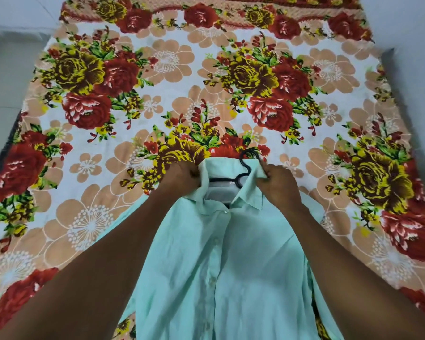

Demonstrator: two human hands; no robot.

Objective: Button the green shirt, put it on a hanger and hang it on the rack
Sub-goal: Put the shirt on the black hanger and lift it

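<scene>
Flat on the floral red, yellow and peach bedsheet [157, 69], toward six o'clock, lies the pale mint-green buttoned shirt [231, 266], its placket fastened. Inside its neck sits a black plastic hanger [241, 179], hook poking out at twelve o'clock. The left hand [179, 177] pinches the collar's nine o'clock side; the right hand [280, 180] pinches its three o'clock side

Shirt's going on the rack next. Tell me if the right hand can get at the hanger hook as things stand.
Probably yes. The hanger hook sticks out bare above the collar of the green shirt, just beside the right hand. That hand is pinching the collar, so it must let go first.
</scene>
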